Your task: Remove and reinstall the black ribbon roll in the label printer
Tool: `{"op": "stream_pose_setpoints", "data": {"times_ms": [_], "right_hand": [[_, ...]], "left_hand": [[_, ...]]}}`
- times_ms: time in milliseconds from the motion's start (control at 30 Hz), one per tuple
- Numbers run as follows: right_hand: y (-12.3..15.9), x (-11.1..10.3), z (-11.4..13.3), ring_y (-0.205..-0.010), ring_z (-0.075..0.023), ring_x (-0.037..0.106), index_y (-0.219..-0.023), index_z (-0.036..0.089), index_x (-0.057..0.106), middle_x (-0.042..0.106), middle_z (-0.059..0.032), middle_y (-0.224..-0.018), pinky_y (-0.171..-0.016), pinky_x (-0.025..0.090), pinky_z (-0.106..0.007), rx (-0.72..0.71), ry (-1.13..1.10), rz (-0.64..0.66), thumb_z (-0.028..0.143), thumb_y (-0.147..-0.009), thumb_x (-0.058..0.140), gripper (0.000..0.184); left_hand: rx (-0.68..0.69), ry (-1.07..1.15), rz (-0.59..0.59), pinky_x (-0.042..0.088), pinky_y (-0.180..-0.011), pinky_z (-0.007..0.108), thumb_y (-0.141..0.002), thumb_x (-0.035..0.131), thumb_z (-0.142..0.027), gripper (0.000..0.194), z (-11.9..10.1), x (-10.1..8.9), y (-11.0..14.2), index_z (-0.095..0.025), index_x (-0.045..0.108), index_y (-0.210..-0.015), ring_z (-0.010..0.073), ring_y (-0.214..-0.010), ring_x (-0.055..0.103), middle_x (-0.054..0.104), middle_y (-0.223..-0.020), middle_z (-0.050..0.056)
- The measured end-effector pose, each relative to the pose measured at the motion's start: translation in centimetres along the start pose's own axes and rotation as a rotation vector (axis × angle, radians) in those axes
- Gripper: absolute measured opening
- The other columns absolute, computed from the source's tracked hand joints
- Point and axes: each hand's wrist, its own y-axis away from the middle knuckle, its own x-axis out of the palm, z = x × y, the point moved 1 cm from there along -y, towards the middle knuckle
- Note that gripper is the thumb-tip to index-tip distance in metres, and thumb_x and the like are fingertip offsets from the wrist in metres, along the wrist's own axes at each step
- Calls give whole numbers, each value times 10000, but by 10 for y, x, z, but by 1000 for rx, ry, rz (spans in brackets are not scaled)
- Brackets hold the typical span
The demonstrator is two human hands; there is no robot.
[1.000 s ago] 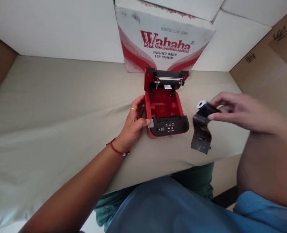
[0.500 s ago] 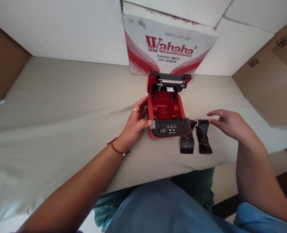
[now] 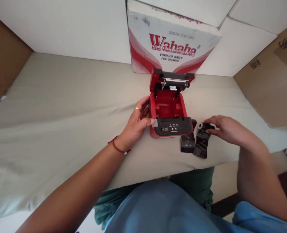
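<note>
A small red printer [image 3: 169,111] with a black front panel sits on the grey cloth, its lid tipped open toward the back and its red inner bay bare. My left hand [image 3: 136,124] grips the printer's left side, thumb on the front corner. Just right of the printer lie two black wrapped strips [image 3: 187,142]. My right hand [image 3: 222,129] is closed on the top of the right-hand black-wrapped roll [image 3: 201,137], whose white core end shows near my fingertips.
A white and red Wahaha water carton [image 3: 172,45] stands upright right behind the printer. Brown cardboard [image 3: 267,81] leans at the right, another brown panel [image 3: 5,68] at the left. The grey cloth surface [image 3: 61,106] ends at its front edge above my lap.
My right hand brought the black-wrapped roll down from the air to the cloth beside the printer, let go briefly, then closed on its top again. My left hand stayed on the printer.
</note>
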Motion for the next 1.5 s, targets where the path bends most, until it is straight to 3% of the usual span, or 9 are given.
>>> {"op": "stream_pose_setpoints", "data": {"times_ms": [133, 233, 400, 467, 667, 967, 1200, 1367, 1500], "right_hand": [[49, -66, 3, -837, -314, 823, -1317, 458, 932, 913, -154, -1173, -682, 657, -494, -74, -201, 26, 632, -1048, 837, 335], [51, -96, 30, -855, -296, 802, -1326, 526, 929, 875, -164, -1118, -645, 599, -508, -146, -231, -38, 680, -1044, 856, 329], [-13, -74, 121, -633, -204, 628, -1453, 356, 890, 730, -9, -757, -652, 527, -395, -148, -131, -271, 455, -1069, 809, 404], [-40, -60, 157, -698, -225, 682, -1443, 316, 874, 799, -20, -819, -701, 505, -376, -77, 21, -291, 295, -1064, 729, 406], [-91, -42, 214, -970, -370, 819, -1346, 206, 836, 906, -180, -1137, -701, 433, -388, 146, 421, -34, 194, -1068, 639, 341], [-126, -29, 222, -1127, -378, 851, -1427, 161, 769, 882, -229, -1327, -759, 509, -388, 156, 444, 43, 97, -1087, 559, 405], [-132, -24, 210, -1011, -371, 855, -1428, 121, 758, 895, -247, -1291, -725, 542, -406, 53, 402, -44, 121, -1037, 660, 404], [-93, -27, 180, -924, -304, 855, -1389, 225, 799, 927, -82, -1080, -792, 609, -401, -145, 11, -137, 314, -1101, 749, 305], [-35, -12, 159, -1167, -307, 874, -1341, 278, 845, 918, -103, -1344, -1020, 694, -472, -345, -186, -440, 331, -1189, 680, 231]], "left_hand": [[-17, -13, 3, 425, -1475, 623, -894, 943, -501, 921, 0, 1, 1, -423, 532, -1715, 402, -1812, 422, 444, -1947, 40], [-17, -11, -3, 422, -1476, 610, -895, 931, -478, 913, 1, 2, 1, -419, 530, -1713, 392, -1806, 432, 454, -1941, 42], [-19, -11, 10, 494, -1421, 593, -922, 890, -453, 883, -1, 3, 1, -422, 513, -1721, 385, -1774, 475, 489, -1916, 39], [-22, -6, 9, 482, -1430, 596, -922, 888, -447, 879, -2, 4, 1, -417, 512, -1716, 386, -1772, 475, 475, -1923, 43], [-51, 25, 4, 445, -1452, 624, -885, 893, -408, 905, -8, 10, -1, -376, 492, -1696, 393, -1756, 491, 513, -1886, 81], [-84, 16, -37, 437, -1449, 643, -860, 865, -368, 925, -14, 16, 1, -346, 475, -1699, 400, -1736, 491, 486, -1885, 111], [-64, 17, -19, 459, -1432, 645, -853, 892, -389, 956, -8, 13, 0, -341, 468, -1709, 404, -1714, 513, 512, -1863, 124], [-21, -8, 19, 441, -1457, 625, -927, 874, -412, 917, -6, 11, 2, -371, 451, -1740, 388, -1785, 454, 450, -1928, 104], [-13, -15, -2, 400, -1490, 643, -915, 887, -436, 936, -8, 13, 5, -364, 458, -1744, 389, -1791, 465, 479, -1924, 107]]}}
